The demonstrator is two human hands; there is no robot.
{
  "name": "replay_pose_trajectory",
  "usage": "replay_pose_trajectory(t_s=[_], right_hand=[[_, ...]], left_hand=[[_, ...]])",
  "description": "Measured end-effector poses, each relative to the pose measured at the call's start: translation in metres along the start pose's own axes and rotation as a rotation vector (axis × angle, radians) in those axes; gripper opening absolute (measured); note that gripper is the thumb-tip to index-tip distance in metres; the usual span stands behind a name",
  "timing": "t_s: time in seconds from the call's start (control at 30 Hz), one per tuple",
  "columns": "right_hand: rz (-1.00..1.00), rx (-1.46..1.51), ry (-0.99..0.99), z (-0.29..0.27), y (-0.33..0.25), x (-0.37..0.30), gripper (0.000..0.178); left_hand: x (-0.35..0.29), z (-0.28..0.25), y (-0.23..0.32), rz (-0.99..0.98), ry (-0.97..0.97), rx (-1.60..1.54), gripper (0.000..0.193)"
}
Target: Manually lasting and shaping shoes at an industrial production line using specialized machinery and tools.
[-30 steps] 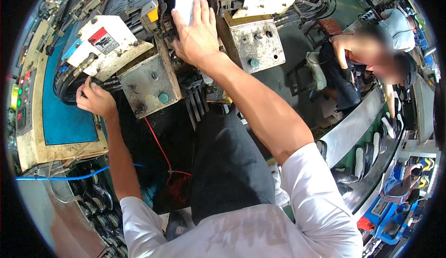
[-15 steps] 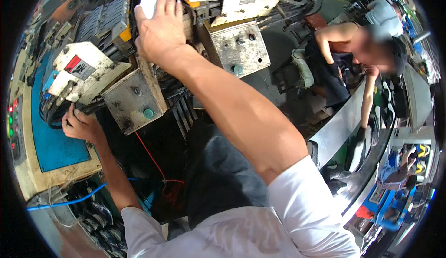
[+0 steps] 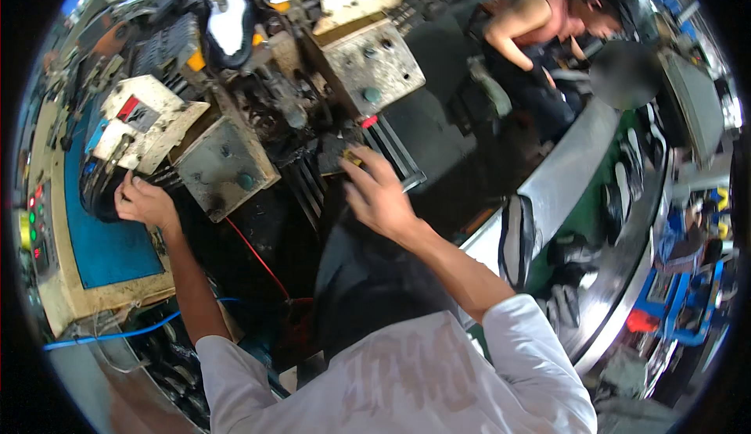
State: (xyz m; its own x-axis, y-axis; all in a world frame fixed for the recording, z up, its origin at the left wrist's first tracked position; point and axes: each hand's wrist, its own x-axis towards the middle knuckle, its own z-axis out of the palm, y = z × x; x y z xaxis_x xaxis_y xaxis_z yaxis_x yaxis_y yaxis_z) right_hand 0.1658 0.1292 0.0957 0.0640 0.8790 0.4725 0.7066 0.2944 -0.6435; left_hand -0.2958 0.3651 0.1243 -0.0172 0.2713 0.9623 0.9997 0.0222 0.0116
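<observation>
A shoe with a white bottom (image 3: 228, 23) and black edges sits bottom up in the machine, under a metal post. My right hand (image 3: 383, 199) is away from it, fingers apart and slightly blurred, in front of the machine's lower dark parts. Nothing shows in its grasp. My left hand (image 3: 149, 203) is closed, fingers curled at the black hoses (image 3: 98, 191) beside the left white guard plate (image 3: 141, 121). What its fingertips grip is hidden. Between the hands stands a stained metal control box (image 3: 221, 168) with a green button; a similar box (image 3: 375, 66) is farther right.
Panel lights (image 3: 37, 227) glow at the far left beside a blue surface (image 3: 109, 238). A red cord (image 3: 258, 258) hangs below the left box. At right, a metal conveyor rail (image 3: 559, 180) runs past several shoes (image 3: 618, 199). A co-worker (image 3: 540, 35) sits beyond it.
My right hand has left the shoe's white bottom and come down and right, nearer me. My left hand stays by the hoses. The co-worker's arm has drawn back from the shoes.
</observation>
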Motion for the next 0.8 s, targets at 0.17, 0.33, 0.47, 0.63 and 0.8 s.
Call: replay_pose_trajectory(t_s=[0.17,0.33,0.47,0.63,0.8], right_hand=[[0.859,-0.304,0.132,-0.144,0.050,-0.341,0.035],[1.683,-0.882,0.169,-0.292,-0.035,-0.591,0.037],[1.815,-0.888,0.091,-0.310,-0.068,-0.683,0.080],[1.608,-0.538,-0.092,-0.280,-0.020,-0.683,0.117],[1.659,-0.399,0.034,-0.272,0.007,-0.641,0.120]], left_hand=[[0.002,0.018,-0.078,0.242,-0.079,0.080,0.029],[-0.017,-0.053,0.011,0.232,-0.130,-0.194,0.039],[-0.141,-0.140,0.134,-0.110,-0.830,-0.855,0.034],[-0.212,-0.222,0.265,-0.488,-1.444,-1.451,0.034],[-0.192,-0.277,0.339,-0.247,-1.769,-1.618,0.037]])
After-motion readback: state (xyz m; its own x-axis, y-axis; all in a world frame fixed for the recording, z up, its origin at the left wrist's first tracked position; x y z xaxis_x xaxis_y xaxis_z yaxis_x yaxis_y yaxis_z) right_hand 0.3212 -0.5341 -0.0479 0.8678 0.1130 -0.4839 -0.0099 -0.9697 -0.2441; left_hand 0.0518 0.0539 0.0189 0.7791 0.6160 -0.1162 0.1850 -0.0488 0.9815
